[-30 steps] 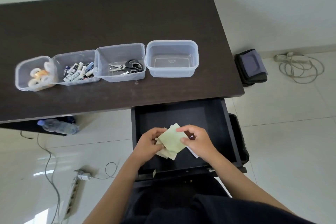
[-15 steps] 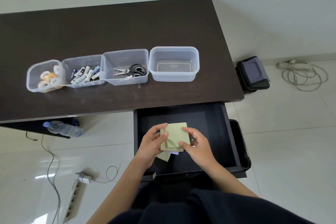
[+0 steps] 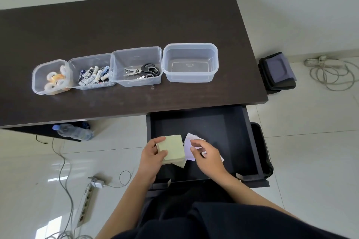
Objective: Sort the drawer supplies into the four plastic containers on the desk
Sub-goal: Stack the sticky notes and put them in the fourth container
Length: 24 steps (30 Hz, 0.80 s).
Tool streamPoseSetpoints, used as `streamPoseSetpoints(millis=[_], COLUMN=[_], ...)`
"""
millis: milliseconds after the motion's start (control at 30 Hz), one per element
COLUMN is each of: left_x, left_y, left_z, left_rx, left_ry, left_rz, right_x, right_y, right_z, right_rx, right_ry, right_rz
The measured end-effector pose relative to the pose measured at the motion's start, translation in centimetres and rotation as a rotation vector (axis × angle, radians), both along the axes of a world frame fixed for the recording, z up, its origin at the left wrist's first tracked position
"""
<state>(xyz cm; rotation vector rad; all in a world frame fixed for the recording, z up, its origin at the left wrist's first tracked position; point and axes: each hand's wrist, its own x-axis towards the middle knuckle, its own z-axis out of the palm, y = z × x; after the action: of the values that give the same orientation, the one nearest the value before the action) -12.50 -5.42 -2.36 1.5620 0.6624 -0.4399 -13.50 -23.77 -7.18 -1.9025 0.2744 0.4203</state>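
Head view: dark desk [image 3: 136,25] above white-tiled floor [image 3: 310,141].

The right hand [image 3: 206,156] partly hides the pale notes [image 3: 189,144]; battery labels [image 3: 93,75] unreadable.

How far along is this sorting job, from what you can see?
Mostly done, it seems. Three containers already hold tape rolls, batteries and scissors. In hand: the left hand grips a stack of yellow sticky notes over the drawer, while the right hand reaches over the pale notes. Left: the fourth container is empty.
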Motion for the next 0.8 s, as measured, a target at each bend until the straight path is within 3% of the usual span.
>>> streamPoseSetpoints(millis=[67, 200, 300, 800], left_x=[-0.8, -2.3, -3.1, -5.4], left_y=[1.3, 3.2, 3.9, 5.5], left_z=[0.0, 0.3, 0.9, 2.0], left_rx=[0.015, 0.027, -0.031, -0.133], left_ry=[-0.001, 0.016, 0.031, 0.016], left_rz=[0.019, 0.088, 0.137, 0.137], right_x=[0.4, 0.8, 0.7, 1.8], right_y=[0.4, 2.4, 3.8, 6.4], right_z=[-1.0, -3.0, -4.3, -5.9], right_rx=[-0.047, -0.17, -0.404, -0.805], right_ry=[0.039, 0.224, 0.265, 0.194], right_rz=[0.011, 0.272, 0.421, 0.341])
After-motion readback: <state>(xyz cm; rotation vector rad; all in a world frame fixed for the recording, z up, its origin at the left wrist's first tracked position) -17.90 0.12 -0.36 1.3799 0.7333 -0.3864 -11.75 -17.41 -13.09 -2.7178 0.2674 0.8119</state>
